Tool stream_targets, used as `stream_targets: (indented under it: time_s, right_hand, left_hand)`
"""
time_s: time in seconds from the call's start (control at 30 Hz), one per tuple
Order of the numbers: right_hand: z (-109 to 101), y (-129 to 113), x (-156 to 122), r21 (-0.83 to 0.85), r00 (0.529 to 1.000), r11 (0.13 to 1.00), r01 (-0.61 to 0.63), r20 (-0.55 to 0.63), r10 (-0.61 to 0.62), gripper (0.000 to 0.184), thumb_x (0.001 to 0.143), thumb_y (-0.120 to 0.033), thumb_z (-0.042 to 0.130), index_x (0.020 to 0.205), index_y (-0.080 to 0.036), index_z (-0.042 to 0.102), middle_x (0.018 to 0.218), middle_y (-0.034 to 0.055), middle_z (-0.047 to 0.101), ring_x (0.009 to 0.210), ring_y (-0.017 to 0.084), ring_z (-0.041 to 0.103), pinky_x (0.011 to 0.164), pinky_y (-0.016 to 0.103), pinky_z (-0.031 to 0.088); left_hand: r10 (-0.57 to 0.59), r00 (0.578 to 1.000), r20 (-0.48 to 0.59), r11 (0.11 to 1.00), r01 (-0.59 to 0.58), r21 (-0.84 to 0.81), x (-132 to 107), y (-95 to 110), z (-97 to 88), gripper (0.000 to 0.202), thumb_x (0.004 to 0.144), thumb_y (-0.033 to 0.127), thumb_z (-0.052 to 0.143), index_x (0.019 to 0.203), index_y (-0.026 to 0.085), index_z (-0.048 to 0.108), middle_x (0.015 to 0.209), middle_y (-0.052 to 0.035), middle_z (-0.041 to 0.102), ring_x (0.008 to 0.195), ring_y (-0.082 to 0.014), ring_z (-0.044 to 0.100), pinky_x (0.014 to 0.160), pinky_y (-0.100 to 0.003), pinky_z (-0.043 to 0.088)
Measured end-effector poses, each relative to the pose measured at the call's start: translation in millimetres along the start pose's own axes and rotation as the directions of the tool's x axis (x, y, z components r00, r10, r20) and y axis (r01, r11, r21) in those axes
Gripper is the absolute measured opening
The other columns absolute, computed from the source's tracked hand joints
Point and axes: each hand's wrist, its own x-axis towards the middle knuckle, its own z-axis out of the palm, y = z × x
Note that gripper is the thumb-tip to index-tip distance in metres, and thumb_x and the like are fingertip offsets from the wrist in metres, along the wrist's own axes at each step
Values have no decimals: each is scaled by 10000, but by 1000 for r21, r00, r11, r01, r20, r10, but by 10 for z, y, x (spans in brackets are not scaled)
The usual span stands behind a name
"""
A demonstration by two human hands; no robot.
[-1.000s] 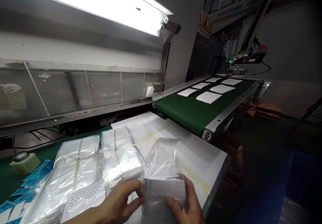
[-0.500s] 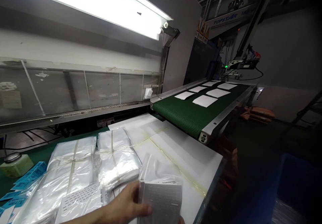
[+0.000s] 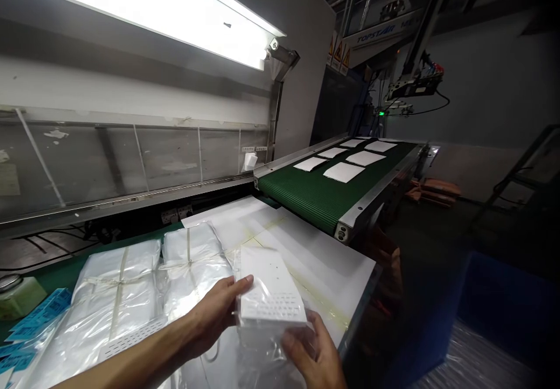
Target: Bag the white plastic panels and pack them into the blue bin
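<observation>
A white slotted panel (image 3: 269, 281) lies inside a clear plastic bag (image 3: 266, 348), whose loose end hangs toward me. My left hand (image 3: 227, 298) is closed on the left edge of the bagged panel, thumb on top. At the lower right, my right hand (image 3: 317, 351) has its fingers curled against the bag below the panel's near edge; they are slightly blurred. To the left lie two tied bundles of clear bags (image 3: 118, 275), (image 3: 192, 255). Another slotted white panel (image 3: 133, 333) rests partly behind my left forearm.
A green conveyor belt (image 3: 301, 202) carries several white panels (image 3: 344, 172) at the right. White sheets joined by yellowish tape (image 3: 324, 249) cover the table. Blue labels (image 3: 41, 316) and a metal-capped bottle (image 3: 20, 295) stand far left. A blue bin (image 3: 490, 301) sits lower right.
The bagged panel has been tipped from upright to nearly flat, its slotted white face now showing. My right hand has come into view on the bag. The camera view has shifted slightly right.
</observation>
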Motion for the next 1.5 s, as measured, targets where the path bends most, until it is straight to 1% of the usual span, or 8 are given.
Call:
stream_targets:
  time_s: [0.17,0.37,0.57,0.7,0.83,1.07,1.27,1.5]
  right_hand:
    - [60,-42,31,-379,942,885,270,-89,-325,314,757,-525,622,928,-265,577,873,82,706,802,273,659,685,375,525]
    - [-302,5,374,-577,536,226,785,449,-715,132,757,-286,674,887,-266,664,921,83,717,881,262,662,711,356,531]
    - [198,-309,301,-422,909,875,237,413,-47,369,734,-459,669,1039,-259,611,974,87,699,758,255,663,608,365,549]
    - [726,-507,105,26,758,918,-397,572,312,562,820,-513,520,1305,-254,400,1142,126,646,914,297,660,766,480,537]
    - [1277,-471,-15,57,764,942,-330,603,231,680,789,-403,646,1365,-286,304,1244,96,593,1086,279,593,890,448,494]
    - [1625,85,-378,-319,834,942,-101,490,255,645,829,-410,568,1390,-301,268,1337,67,484,1249,293,433,1033,488,354]
    - [1475,194,-469,-479,881,877,-42,397,259,623,728,-512,639,1280,-283,465,1488,46,251,1365,340,204,1099,527,200]
    - [1300,145,-122,-296,652,807,-511,479,588,929,674,-704,586,1398,-200,296,1464,179,304,1311,380,327,1008,620,267]
  left_hand:
    - [-95,992,84,978,109,-176,-160,46,138,436,831,473,546,1007,83,631,906,-126,691,795,-217,647,748,-352,492]
    - [-78,994,79,983,90,-162,-430,37,-35,308,805,301,612,1025,86,603,935,-146,667,766,-230,638,640,-395,520]
    - [57,943,-329,998,-53,21,-880,262,-404,615,691,325,762,1221,155,500,1141,-105,609,1051,-240,582,912,-370,445]
    - [186,961,-202,978,-162,130,-1279,270,-502,409,771,246,667,1156,137,585,1066,-98,667,984,-262,619,874,-397,476]
    - [206,922,-327,978,-200,52,-1616,60,-527,546,739,234,696,1257,193,526,1234,-96,609,1110,-301,569,899,-419,492]
    - [66,541,-839,995,-101,13,-1945,-547,-660,694,666,420,752,1286,230,504,1409,-89,457,1288,-351,400,1054,-491,360]
    - [-39,511,-859,997,-41,-70,-1918,-756,-656,596,756,411,680,1296,260,475,1463,-54,382,1348,-294,322,1092,-457,317]
    - [-230,627,-744,954,-8,-301,-1823,-752,-628,809,746,377,710,1415,275,268,1343,-153,514,1050,-310,629,874,-450,539]
